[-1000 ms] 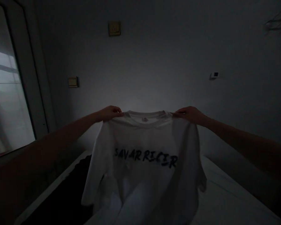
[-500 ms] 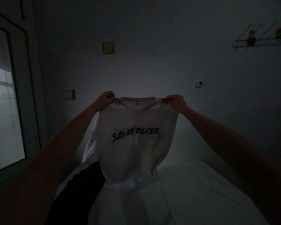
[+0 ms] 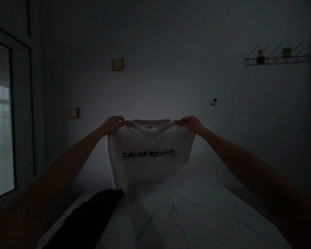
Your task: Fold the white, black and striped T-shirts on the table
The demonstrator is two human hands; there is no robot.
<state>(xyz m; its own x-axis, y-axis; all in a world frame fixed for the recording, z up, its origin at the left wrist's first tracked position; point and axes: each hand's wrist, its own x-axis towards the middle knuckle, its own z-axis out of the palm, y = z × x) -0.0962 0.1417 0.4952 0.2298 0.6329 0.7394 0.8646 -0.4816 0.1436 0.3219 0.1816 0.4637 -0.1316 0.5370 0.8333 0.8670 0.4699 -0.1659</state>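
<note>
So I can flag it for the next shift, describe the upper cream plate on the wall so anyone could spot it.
Face the wall ahead, above the white T-shirt held up between the left hand and right hand. Almost straight above the left hand sits a small square cream plate. It is the higher of two; the other cream plate is wider, lower and further left.

A plain room in a home, probably a bedroom.

The light is dim, so this is only a fair reading: a pale wall [image 3: 155, 69] carries a wall socket [image 3: 118, 64], a switch plate [image 3: 72, 113] and a small white wall control [image 3: 214, 101], with a wire hook rack [image 3: 277, 59] high on the right. A glazed door or window [image 3: 0, 121] stands at left, and a white T-shirt [image 3: 147, 155] hangs above a pale, veined surface [image 3: 209, 214] with dark cloth [image 3: 85, 218] on it.
</note>
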